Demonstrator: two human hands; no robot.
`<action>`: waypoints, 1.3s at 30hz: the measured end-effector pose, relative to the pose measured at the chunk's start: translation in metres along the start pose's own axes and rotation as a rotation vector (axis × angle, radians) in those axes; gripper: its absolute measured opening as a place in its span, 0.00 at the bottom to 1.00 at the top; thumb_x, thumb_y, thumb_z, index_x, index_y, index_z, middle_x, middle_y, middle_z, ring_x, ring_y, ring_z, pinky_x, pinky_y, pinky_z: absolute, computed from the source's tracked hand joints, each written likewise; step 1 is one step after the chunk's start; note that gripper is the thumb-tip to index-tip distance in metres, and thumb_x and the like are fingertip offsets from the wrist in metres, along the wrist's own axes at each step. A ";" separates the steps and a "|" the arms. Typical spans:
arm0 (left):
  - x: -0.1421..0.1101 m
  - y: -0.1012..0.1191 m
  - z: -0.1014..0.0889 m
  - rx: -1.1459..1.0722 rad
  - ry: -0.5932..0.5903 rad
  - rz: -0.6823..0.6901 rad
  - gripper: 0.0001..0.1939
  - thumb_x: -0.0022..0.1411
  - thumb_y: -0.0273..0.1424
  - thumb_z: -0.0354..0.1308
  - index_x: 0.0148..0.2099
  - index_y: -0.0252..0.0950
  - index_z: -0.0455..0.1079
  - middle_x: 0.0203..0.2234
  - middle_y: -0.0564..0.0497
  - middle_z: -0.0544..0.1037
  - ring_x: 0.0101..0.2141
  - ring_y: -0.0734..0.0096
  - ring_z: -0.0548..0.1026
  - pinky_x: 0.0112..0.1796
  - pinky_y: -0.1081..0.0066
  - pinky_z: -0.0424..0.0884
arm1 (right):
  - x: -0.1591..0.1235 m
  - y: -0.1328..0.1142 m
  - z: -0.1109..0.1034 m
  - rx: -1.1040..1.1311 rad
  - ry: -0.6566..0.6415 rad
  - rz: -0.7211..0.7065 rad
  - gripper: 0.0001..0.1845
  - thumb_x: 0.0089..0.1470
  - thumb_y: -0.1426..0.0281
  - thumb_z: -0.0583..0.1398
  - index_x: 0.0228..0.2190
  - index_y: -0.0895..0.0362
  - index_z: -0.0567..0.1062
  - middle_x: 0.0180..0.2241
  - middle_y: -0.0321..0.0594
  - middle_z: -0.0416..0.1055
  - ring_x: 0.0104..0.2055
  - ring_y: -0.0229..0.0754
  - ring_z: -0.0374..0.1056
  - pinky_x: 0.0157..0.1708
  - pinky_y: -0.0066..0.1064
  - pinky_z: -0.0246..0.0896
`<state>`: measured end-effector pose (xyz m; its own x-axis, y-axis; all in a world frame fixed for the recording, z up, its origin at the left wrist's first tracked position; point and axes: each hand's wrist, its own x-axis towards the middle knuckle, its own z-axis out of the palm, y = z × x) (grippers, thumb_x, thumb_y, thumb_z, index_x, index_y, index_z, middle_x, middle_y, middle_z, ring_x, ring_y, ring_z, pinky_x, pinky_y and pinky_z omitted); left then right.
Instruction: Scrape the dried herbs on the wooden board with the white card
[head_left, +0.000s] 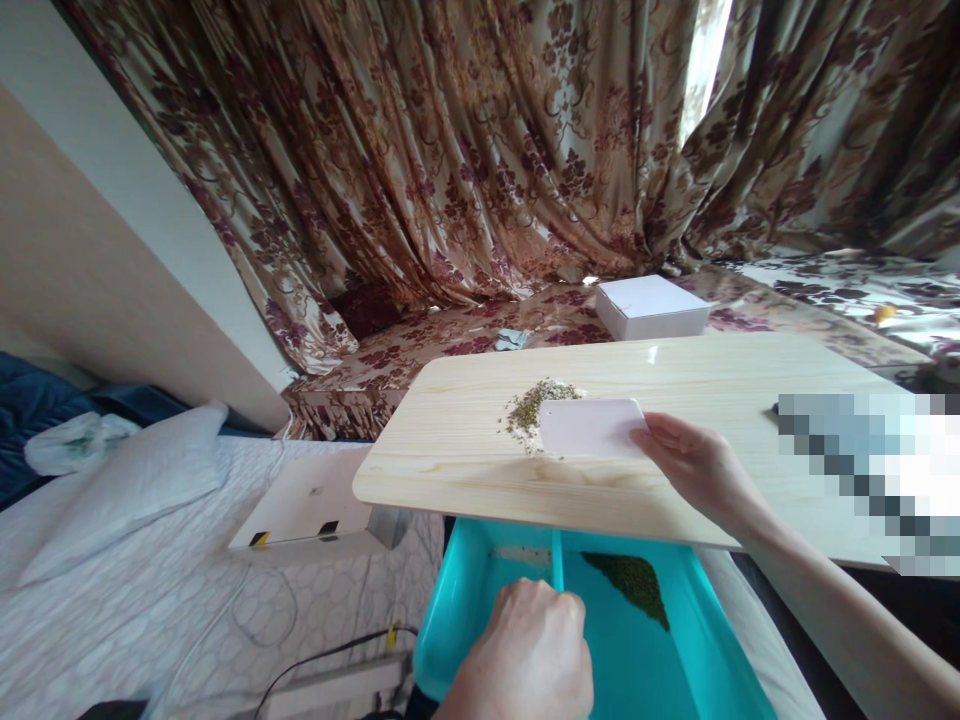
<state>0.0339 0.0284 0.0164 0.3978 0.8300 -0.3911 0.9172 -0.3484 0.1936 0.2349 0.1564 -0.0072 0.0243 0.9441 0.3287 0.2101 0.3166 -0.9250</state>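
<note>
My right hand (694, 460) pinches the right end of a white plastic scraper (589, 428), which lies nearly flat over the light wooden tabletop (450, 440). The scraper's left edge meets a mixed pile of small green beans and white grains (534, 405). Below the table's near edge is a turquoise divided tray (442, 620). Green beans (634, 580) lie in the far part of its right compartment, and some pale grains (521, 553) in the left one. My left hand (529, 650) is closed in a fist over the tray's divider (557, 555); its fingertips are hidden.
A white box (652, 305) stands behind the table on a patterned ledge, near a small pale cloth (511, 339). Something pixelated (862, 470) covers the table's right end. At left are a bed with a pillow (142, 480), a flat white case (307, 500) and cables (330, 655).
</note>
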 end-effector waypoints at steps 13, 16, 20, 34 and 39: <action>-0.011 -0.027 0.009 -0.103 0.066 -0.099 0.17 0.60 0.26 0.43 0.35 0.37 0.74 0.32 0.46 0.79 0.36 0.57 0.75 0.36 0.66 0.67 | -0.003 0.002 -0.012 -0.010 0.038 0.024 0.17 0.39 0.55 0.65 0.28 0.54 0.77 0.29 0.40 0.79 0.34 0.47 0.75 0.35 0.35 0.72; -0.011 -0.029 0.008 -0.104 0.050 -0.115 0.16 0.60 0.26 0.43 0.36 0.38 0.74 0.33 0.46 0.79 0.37 0.58 0.75 0.36 0.67 0.66 | 0.004 0.003 -0.003 0.015 0.032 0.014 0.17 0.41 0.55 0.64 0.29 0.55 0.77 0.31 0.41 0.79 0.35 0.47 0.75 0.36 0.35 0.72; -0.012 -0.029 0.007 -0.107 0.029 -0.147 0.17 0.61 0.26 0.43 0.37 0.37 0.74 0.34 0.46 0.78 0.38 0.59 0.74 0.38 0.68 0.65 | 0.011 0.006 0.005 0.026 0.010 0.019 0.16 0.41 0.56 0.64 0.29 0.55 0.77 0.31 0.41 0.79 0.35 0.48 0.75 0.36 0.35 0.71; -0.017 -0.036 0.005 -0.105 0.057 -0.140 0.16 0.61 0.25 0.42 0.35 0.38 0.73 0.32 0.47 0.79 0.36 0.60 0.75 0.34 0.69 0.64 | 0.010 -0.006 0.009 0.048 0.008 0.090 0.13 0.40 0.58 0.64 0.26 0.53 0.76 0.28 0.39 0.79 0.35 0.47 0.74 0.38 0.36 0.70; -0.018 -0.038 0.007 -0.122 0.110 -0.126 0.16 0.60 0.25 0.43 0.33 0.38 0.73 0.30 0.48 0.79 0.35 0.60 0.75 0.33 0.69 0.64 | 0.010 -0.004 0.008 0.060 0.004 0.116 0.12 0.39 0.59 0.65 0.26 0.53 0.76 0.28 0.38 0.78 0.34 0.46 0.74 0.36 0.34 0.70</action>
<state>-0.0078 0.0240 0.0095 0.2690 0.9086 -0.3194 0.9470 -0.1891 0.2597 0.2265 0.1653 -0.0019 0.0487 0.9743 0.2197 0.1468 0.2106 -0.9665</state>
